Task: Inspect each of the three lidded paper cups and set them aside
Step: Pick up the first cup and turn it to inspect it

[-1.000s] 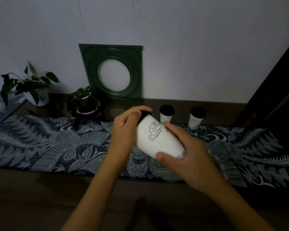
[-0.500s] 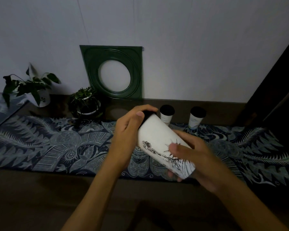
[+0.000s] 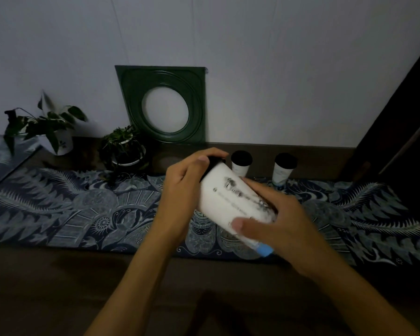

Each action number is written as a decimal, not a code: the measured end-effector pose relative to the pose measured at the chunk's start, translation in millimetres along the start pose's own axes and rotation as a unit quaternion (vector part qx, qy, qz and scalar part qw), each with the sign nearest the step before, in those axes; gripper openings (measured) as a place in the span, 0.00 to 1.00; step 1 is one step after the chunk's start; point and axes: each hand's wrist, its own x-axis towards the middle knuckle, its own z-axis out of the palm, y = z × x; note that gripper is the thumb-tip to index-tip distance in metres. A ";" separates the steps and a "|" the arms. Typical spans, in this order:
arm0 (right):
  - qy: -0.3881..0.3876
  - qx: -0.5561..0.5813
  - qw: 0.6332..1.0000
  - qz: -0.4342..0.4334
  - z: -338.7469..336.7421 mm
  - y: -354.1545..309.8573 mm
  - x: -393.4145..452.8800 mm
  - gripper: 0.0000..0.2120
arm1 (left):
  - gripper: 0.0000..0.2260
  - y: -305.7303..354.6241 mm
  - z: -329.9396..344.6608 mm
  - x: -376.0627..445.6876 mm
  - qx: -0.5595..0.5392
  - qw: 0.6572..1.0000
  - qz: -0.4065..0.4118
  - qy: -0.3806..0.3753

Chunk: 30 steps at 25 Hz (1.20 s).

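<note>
A white paper cup [image 3: 224,198] with a black lid and a blurred dark drawing is held tilted above the patterned cloth, lid end up and to the left. My left hand [image 3: 183,187] grips its lid end. My right hand [image 3: 280,220] wraps its base, where a blue band shows. Two more white cups with black lids stand upright behind: one [image 3: 241,163] just past the held cup, the other [image 3: 283,169] further right.
A dark blue patterned runner [image 3: 83,209] covers the brown table. Two potted plants [image 3: 50,130] [image 3: 123,147] stand at the back left. A green square frame [image 3: 163,104] with a round opening leans on the wall. A dark panel [image 3: 403,122] rises at the right.
The cup has turned in my hands, so a different part of its drawing faces me. My right hand has shifted around the base. The two standing cups have not moved.
</note>
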 end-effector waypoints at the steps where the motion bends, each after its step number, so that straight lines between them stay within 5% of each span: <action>1: -0.023 0.117 0.991 0.053 -2.4 -1.5 -1.5 0.31 | 0.15 -0.6 -0.5 -2.6 -0.005 1.000 0.021 -0.011; 4: -0.029 0.194 0.976 0.098 -0.9 -2.7 -5.0 0.23 | 0.15 -3.7 -0.1 -6.2 -0.021 0.999 0.035 0.003; 6: 0.022 0.009 1.000 0.000 4.6 -2.3 -8.2 0.25 | 0.15 -4.2 2.4 -5.6 -0.023 0.999 -0.014 0.043; 7: 0.058 -0.187 0.977 -0.084 6.4 0.1 -8.9 0.31 | 0.15 -4.8 3.5 -5.0 -0.020 0.997 -0.042 0.060; 8: 0.094 -0.365 0.912 -0.163 8.8 4.4 -8.5 0.36 | 0.15 -5.6 3.7 -4.9 -0.016 0.995 -0.062 0.071; 9: 0.110 -0.467 0.850 -0.218 10.7 9.6 -8.7 0.40 | 0.15 -6.0 3.2 -5.3 -0.013 0.995 -0.070 0.074; 10: 0.108 -0.492 0.832 -0.231 11.3 13.6 -9.3 0.41 | 0.15 -5.7 2.8 -5.9 -0.010 0.995 -0.071 0.068; 13: 0.092 -0.375 0.908 -0.163 11.1 8.8 -11.8 0.42 | 0.15 -1.8 0.7 -9.1 -0.007 0.998 -0.044 0.035; 15: 0.041 -0.102 0.993 -0.042 9.2 1.5 -12.6 0.36 | 0.16 0.9 -2.3 -11.3 -0.014 1.000 -0.008 0.015; 17: -0.010 0.151 0.987 0.062 6.1 -3.6 -14.2 0.26 | 0.16 1.1 -4.9 -13.5 -0.017 0.999 0.033 -0.006; 18: -0.028 0.187 0.978 0.084 5.6 -3.2 -13.0 0.24 | 0.15 1.1 -5.9 -14.3 -0.015 0.999 0.047 -0.008; 20: -0.031 0.160 0.984 0.071 6.6 -7.7 -13.1 0.26 | 0.15 0.7 -6.5 -13.0 -0.023 0.999 0.042 0.012; 22: 0.024 -0.111 0.992 -0.056 10.8 -8.0 -12.6 0.33 | 0.14 1.7 -6.1 -9.5 -0.031 0.999 -0.010 0.044; 24: 0.104 -0.445 0.863 -0.218 17.2 1.7 -10.5 0.40 | 0.14 0.1 -6.4 -6.3 -0.024 0.997 -0.048 0.063; 25: 0.121 -0.503 0.818 -0.252 20.0 5.8 -9.7 0.42 | 0.15 -0.6 -6.8 -5.6 -0.021 0.996 -0.053 0.064; 26: 0.129 -0.510 0.811 -0.255 21.2 8.4 -10.1 0.42 | 0.15 -0.3 -7.3 -5.4 -0.021 0.997 -0.048 0.057; 28: 0.135 -0.465 0.844 -0.231 22.9 7.9 -13.1 0.42 | 0.15 1.8 -9.4 -7.2 -0.027 0.999 -0.022 0.031; 30: 0.090 -0.263 0.954 -0.114 23.2 -4.2 -14.9 0.38 | 0.16 4.2 -12.2 -9.8 -0.034 0.999 0.009 0.008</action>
